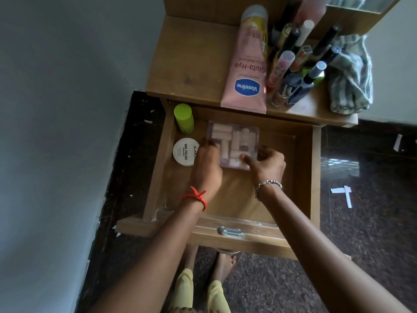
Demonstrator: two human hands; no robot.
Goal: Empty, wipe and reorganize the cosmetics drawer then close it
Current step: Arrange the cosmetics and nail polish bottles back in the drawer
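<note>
The wooden drawer [302,168] stands pulled out below the table top. Inside it, at the back left, a lime green bottle [184,118] stands upright, and a round white nail polish tub [184,152] lies in front of it. A clear plastic box of pale nail tips [233,141] rests on the drawer floor in the middle. My left hand [206,168] grips the box's left edge and my right hand [267,166] grips its front right corner. The drawer's right half is bare wood.
On the table top lie a pink Vaseline tube [247,64], a cluster of several upright pens and cosmetic sticks [297,62] and a crumpled striped cloth [349,77]. A grey wall runs along the left. White paper scraps [343,193] lie on the dark floor to the right.
</note>
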